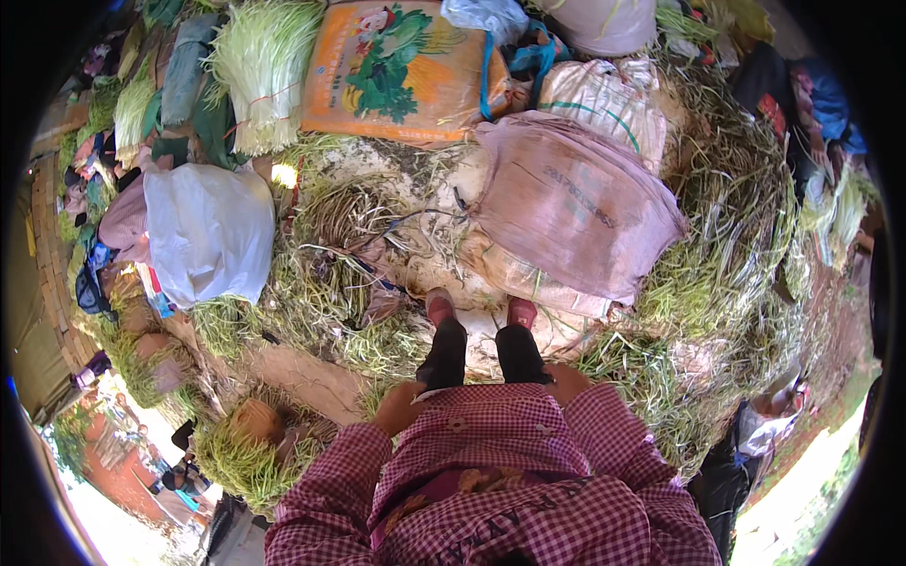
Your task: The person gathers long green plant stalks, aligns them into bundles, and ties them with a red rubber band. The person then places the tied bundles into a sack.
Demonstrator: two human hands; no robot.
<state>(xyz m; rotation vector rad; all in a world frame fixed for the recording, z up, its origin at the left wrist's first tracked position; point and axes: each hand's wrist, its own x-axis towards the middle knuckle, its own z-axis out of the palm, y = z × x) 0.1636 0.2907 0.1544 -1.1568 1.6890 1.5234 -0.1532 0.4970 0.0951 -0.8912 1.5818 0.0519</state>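
Observation:
My left hand (398, 408) is curled at the left front edge of a pink-and-white checked smock (488, 424). At the opposite edge, my right hand (568, 384) is closed on the cloth in the same way. The hem stretches fairly straight between the two hands; most fingertips are hidden. Below it show dark trousers (447, 352) and two reddish shoes (522, 311) standing on pale ground. Just ahead to the right lies a full pinkish woven sack (577, 205) bearing printed writing, on top of a pale sack (520, 277).
Loose green stalks (382, 347) cover much of the ground. Ahead are a tied bundle of pale-green stalks (265, 78), an orange printed sack (396, 78) and a white woven sack (601, 106). A person with a white sheet (209, 233) is at left. Another person (814, 106) is far right.

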